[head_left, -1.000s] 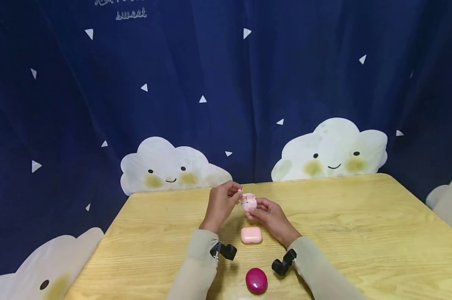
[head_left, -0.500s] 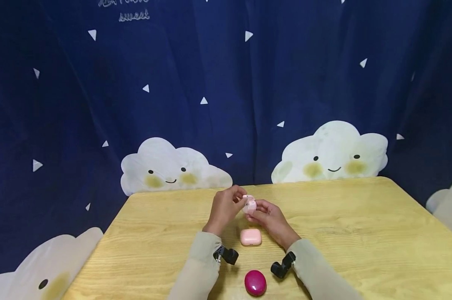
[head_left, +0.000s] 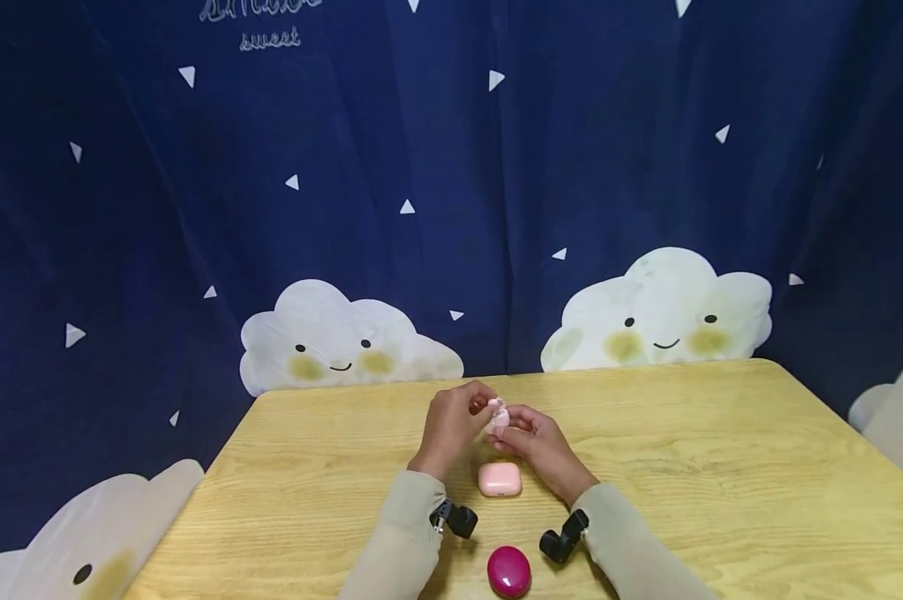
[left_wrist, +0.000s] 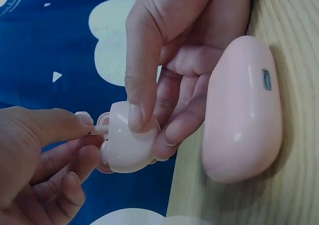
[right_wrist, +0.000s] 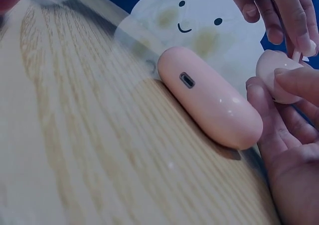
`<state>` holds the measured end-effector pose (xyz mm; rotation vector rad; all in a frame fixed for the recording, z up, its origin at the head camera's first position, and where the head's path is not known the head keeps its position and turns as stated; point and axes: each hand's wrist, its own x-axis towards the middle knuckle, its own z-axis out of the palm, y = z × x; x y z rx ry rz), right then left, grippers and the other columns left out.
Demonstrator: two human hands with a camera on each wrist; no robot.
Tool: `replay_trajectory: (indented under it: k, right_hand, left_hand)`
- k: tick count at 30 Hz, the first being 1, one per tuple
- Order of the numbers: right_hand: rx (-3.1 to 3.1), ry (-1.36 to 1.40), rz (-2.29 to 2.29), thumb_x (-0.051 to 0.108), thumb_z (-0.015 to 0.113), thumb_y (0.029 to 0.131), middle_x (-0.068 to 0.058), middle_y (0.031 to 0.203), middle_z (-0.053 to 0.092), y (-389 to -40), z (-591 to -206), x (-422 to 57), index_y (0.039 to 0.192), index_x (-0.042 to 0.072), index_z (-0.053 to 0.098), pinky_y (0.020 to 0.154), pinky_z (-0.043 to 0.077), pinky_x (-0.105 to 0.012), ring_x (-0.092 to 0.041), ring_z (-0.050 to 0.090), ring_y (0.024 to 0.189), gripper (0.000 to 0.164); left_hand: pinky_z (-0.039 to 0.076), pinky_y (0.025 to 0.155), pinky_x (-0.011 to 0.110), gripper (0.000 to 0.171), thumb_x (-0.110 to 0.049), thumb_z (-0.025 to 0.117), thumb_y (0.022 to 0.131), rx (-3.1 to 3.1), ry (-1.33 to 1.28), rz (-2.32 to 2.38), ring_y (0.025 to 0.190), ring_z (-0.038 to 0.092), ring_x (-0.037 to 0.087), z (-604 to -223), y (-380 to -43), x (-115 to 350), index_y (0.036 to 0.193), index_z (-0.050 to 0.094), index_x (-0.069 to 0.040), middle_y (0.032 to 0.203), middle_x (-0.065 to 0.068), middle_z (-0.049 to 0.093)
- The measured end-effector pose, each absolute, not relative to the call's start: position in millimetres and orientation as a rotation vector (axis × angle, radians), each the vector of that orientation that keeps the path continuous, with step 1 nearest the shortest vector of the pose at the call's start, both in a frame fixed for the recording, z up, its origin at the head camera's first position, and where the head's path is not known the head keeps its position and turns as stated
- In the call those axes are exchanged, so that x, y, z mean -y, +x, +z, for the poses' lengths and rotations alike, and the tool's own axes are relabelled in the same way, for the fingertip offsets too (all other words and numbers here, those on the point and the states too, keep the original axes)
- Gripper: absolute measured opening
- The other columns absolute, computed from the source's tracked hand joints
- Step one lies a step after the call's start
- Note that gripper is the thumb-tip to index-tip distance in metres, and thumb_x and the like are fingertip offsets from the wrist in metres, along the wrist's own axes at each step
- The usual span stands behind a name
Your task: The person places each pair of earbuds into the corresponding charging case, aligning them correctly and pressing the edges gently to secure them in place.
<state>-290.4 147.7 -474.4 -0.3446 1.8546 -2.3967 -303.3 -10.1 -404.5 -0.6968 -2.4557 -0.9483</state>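
Observation:
My right hand point(head_left: 544, 446) holds a small round pale pink earbud case point(left_wrist: 130, 148) between thumb and fingers, above the table. Its lid is up, partly hidden behind the fingers in the left wrist view. From the other side my left hand point(head_left: 451, 425) pinches a pale pink earbud point(left_wrist: 100, 129) by thumb and index finger; its stem sits right at the case's opening. A second, rounded pink earbud case point(head_left: 499, 480) lies closed on the table below the hands, its charging port showing in both wrist views.
Nearer the front of the wooden table point(head_left: 286, 500) lies a glossy magenta oval case point(head_left: 509, 572). Black wrist cameras are strapped over both sleeves. A dark blue curtain point(head_left: 346, 167) with cloud prints hangs behind the table's far edge.
My left hand has moved right, bringing the earbud from beside the open case to its opening. The right hand keeps its hold on the case. The head view has tilted up slightly.

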Motion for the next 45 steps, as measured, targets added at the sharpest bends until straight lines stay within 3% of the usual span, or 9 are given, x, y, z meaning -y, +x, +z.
replay_trajectory:
  k: [13, 29, 45]
  right_hand:
    - [-1.903, -0.353, -2.375, 0.010, 0.063, 0.083, -0.018, 0.107, 0.059, -291.6, -476.9, -146.4, 0.115, -0.002, 0.051, 0.084, 0.047, -0.040, -0.029, 0.061, 0.095, 0.036]
    - [-1.925, -0.312, -2.362, 0.014, 0.065, 0.082, -0.017, 0.106, 0.060, -290.6, -478.5, -146.8, 0.115, 0.001, 0.053, 0.082, 0.049, -0.037, -0.027, 0.061, 0.093, 0.038]
    - [-1.931, -0.312, -2.359, 0.014, 0.065, 0.082, -0.018, 0.107, 0.059, -290.2, -479.0, -147.6, 0.115, 0.001, 0.053, 0.083, 0.049, -0.038, -0.027, 0.061, 0.094, 0.038]
  left_hand:
    - [0.042, 0.057, 0.019, 0.006, -0.022, 0.070, 0.078, 2.523, -0.635, -0.851, 0.064, 0.054, 0.002, -405.6, -300.1, 5.3, 0.084, 0.070, -0.020, 0.073, -0.012, 0.064]
    - [0.046, 0.059, 0.024, 0.005, -0.021, 0.070, 0.078, 2.485, -0.620, -0.716, 0.072, 0.062, 0.009, -407.3, -296.8, 2.7, 0.083, 0.072, -0.020, 0.079, -0.010, 0.068]
    - [0.043, 0.055, 0.022, 0.004, -0.020, 0.074, 0.074, 2.457, -0.666, -0.697, 0.065, 0.059, 0.008, -409.7, -297.1, 3.9, 0.077, 0.070, -0.020, 0.073, -0.010, 0.066]
